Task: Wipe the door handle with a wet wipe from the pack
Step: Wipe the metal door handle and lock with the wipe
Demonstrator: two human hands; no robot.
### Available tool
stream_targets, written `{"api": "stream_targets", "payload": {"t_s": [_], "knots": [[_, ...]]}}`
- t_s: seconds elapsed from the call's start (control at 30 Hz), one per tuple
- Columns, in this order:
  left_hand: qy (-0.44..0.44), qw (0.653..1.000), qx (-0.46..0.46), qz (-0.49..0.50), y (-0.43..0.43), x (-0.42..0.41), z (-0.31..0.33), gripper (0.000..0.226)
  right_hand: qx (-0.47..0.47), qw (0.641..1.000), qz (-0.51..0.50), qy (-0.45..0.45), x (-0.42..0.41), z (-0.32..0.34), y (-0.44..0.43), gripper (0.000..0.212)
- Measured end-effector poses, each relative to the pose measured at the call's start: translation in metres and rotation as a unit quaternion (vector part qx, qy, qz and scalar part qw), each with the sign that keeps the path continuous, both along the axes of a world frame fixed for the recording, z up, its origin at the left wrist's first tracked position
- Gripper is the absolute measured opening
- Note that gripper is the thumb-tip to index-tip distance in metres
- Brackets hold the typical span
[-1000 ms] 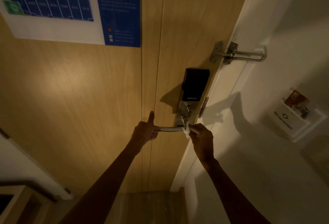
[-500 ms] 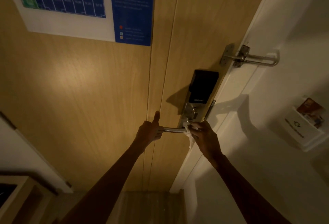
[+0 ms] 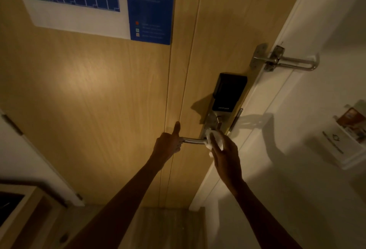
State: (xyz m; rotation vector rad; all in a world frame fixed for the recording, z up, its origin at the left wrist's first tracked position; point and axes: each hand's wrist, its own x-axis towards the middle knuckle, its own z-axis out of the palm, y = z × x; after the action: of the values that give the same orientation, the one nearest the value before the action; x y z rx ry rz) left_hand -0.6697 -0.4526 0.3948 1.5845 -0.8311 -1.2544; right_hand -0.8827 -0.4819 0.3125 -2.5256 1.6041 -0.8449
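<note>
A metal lever door handle (image 3: 193, 141) sticks out to the left from the lock plate on a wooden door (image 3: 99, 100). My left hand (image 3: 168, 143) grips the free end of the lever, thumb pointing up. My right hand (image 3: 224, 154) holds a crumpled white wet wipe (image 3: 214, 140) against the handle where it meets the lock plate. The wipe wraps the inner end of the lever. The pack of wipes is not in view.
A black electronic lock (image 3: 229, 92) sits above the handle. Higher right, a metal swing-bar door guard (image 3: 285, 60) bridges door and white frame. A blue evacuation plan (image 3: 99, 1) hangs on the door. A white card holder (image 3: 344, 137) is on the right wall.
My right hand has turned with the wipe at the handle's base, fingers now spread lower and more of the wipe showing. My left hand keeps its grip on the lever's end.
</note>
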Motion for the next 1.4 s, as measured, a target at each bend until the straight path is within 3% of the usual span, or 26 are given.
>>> {"api": "stream_targets", "payload": {"t_s": [0.1, 0.2, 0.33, 0.53, 0.67, 0.87, 0.97, 1.07, 1.17, 1.3, 1.4], "knots": [[-0.007, 1.000, -0.012, 0.001, -0.001, 0.000, -0.003, 0.064, -0.106, 0.992, -0.009, 0.067, 0.000, -0.030, 0.016, 0.061], [-0.028, 0.999, -0.026, -0.021, 0.000, 0.002, -0.006, 0.065, -0.088, 0.995, 0.015, 0.048, 0.015, -0.031, 0.024, 0.064], [0.045, 0.999, -0.025, -0.017, 0.001, 0.003, -0.010, 0.076, -0.074, 0.994, 0.051, 0.064, 0.026, -0.026, 0.020, 0.063], [0.048, 0.998, -0.026, -0.017, 0.001, 0.000, -0.011, 0.066, -0.039, 0.997, 0.020, 0.055, 0.016, -0.037, 0.027, 0.082], [0.082, 0.996, -0.021, -0.006, 0.001, 0.002, -0.009, 0.078, -0.048, 0.993, 0.073, 0.076, 0.034, -0.026, 0.017, 0.072], [0.048, 0.999, -0.006, 0.004, -0.001, -0.001, -0.006, 0.072, -0.079, 0.995, 0.058, 0.033, -0.004, -0.002, -0.003, 0.056], [0.031, 0.999, -0.007, 0.007, 0.000, -0.002, -0.007, 0.071, -0.090, 0.989, 0.090, 0.076, -0.010, 0.017, -0.026, 0.049], [0.018, 1.000, -0.007, 0.002, 0.001, -0.002, -0.005, 0.075, -0.092, 0.981, 0.117, 0.124, -0.023, 0.021, -0.040, 0.051], [0.017, 1.000, -0.009, 0.006, -0.002, -0.002, -0.005, 0.076, -0.087, 0.981, 0.125, 0.116, -0.018, 0.017, -0.040, 0.059], [-0.027, 0.999, -0.030, -0.013, -0.002, -0.002, -0.006, 0.061, -0.101, 0.976, 0.150, 0.120, 0.016, 0.020, -0.032, 0.049], [0.011, 1.000, -0.016, 0.007, -0.002, 0.001, -0.006, 0.073, -0.064, 0.978, 0.133, 0.146, 0.007, 0.029, -0.033, 0.049]]}}
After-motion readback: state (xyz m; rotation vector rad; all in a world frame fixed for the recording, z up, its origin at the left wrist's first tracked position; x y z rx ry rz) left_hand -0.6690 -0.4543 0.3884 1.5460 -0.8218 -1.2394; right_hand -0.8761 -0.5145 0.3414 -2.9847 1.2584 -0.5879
